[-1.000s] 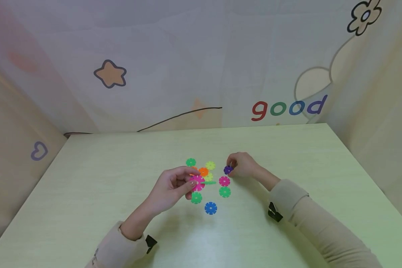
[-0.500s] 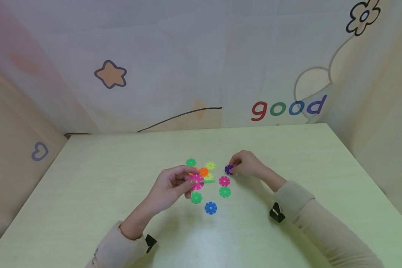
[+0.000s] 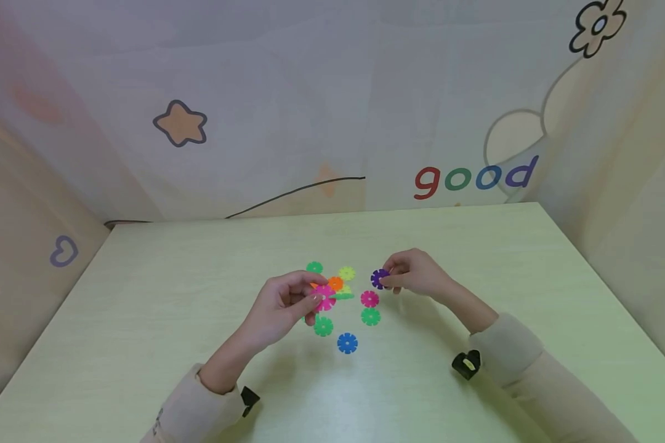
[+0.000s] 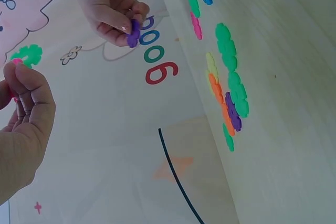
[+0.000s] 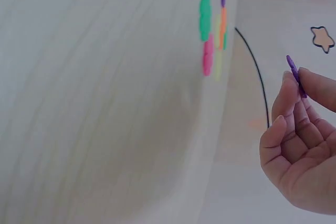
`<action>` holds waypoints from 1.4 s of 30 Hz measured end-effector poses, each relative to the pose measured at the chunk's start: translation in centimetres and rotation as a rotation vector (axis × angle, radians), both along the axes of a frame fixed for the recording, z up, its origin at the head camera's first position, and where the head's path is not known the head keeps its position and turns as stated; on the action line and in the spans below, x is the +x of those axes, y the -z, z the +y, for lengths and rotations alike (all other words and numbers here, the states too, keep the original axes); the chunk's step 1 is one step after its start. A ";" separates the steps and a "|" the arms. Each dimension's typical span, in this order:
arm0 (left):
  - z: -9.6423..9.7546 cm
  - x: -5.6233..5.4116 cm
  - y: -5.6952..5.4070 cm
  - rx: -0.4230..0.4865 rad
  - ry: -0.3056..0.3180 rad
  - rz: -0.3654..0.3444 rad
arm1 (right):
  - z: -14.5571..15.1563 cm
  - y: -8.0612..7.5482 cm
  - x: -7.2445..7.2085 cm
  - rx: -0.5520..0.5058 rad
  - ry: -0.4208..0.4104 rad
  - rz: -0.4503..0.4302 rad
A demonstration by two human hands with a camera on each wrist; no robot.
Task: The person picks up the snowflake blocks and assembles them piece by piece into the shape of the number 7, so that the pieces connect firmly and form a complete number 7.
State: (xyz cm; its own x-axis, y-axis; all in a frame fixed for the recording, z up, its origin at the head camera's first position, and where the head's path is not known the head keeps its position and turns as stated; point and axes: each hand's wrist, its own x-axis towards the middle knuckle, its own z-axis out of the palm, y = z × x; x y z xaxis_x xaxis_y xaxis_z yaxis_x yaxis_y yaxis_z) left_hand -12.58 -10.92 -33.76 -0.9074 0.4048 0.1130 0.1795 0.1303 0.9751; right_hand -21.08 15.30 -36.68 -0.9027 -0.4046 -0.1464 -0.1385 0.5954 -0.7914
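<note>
In the head view my left hand (image 3: 277, 311) pinches a pink notched snowflake disc (image 3: 325, 298) between thumb and fingers. A green snowflake disc (image 3: 343, 296) sticks out edge-on from its right side, joined to it; the left wrist view shows this green disc (image 4: 30, 54) beyond the fingertips. To the right, my right hand (image 3: 420, 274) holds a purple snowflake disc (image 3: 377, 279) by its edge. Thumb and index finger pinch that purple disc (image 5: 293, 72) in the right wrist view, the other fingers loosely curled. Both hands are raised over the table, a short gap between the two held parts.
Loose discs lie on the table (image 3: 199, 271) around the hands: a pink one (image 3: 369, 299), a blue one (image 3: 347, 343), an orange one (image 3: 335, 283), a yellow one (image 3: 346, 272) and several green ones (image 3: 370, 317). A printed cloth backdrop (image 3: 288, 111) stands behind the table.
My right hand has lifted the purple disc off the table area and drawn slightly right, turning its face to the head camera. My left hand has risen a little with the joined pink and green discs.
</note>
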 end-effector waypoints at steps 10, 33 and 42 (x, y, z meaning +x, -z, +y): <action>-0.1 -0.3 -0.1 0.004 -0.003 0.016 | 0.1 -1.4 2.1 -0.132 0.022 -0.043; 0.4 -0.4 0.0 0.006 -0.006 -0.010 | -0.8 -4.0 5.6 -0.312 0.071 -0.064; 0.6 -0.4 0.0 -0.003 -0.001 0.005 | -1.3 -4.4 6.2 -0.368 0.074 -0.096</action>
State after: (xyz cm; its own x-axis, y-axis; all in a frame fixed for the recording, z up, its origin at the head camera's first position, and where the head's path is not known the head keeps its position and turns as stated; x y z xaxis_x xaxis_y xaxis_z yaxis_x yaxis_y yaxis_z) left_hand -13.02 -10.35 -33.75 -0.9074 0.4039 0.1159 0.1839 0.1337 0.9738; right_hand -14.90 13.99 -32.31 -0.9207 -0.3801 -0.0884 -0.0210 0.2746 -0.9613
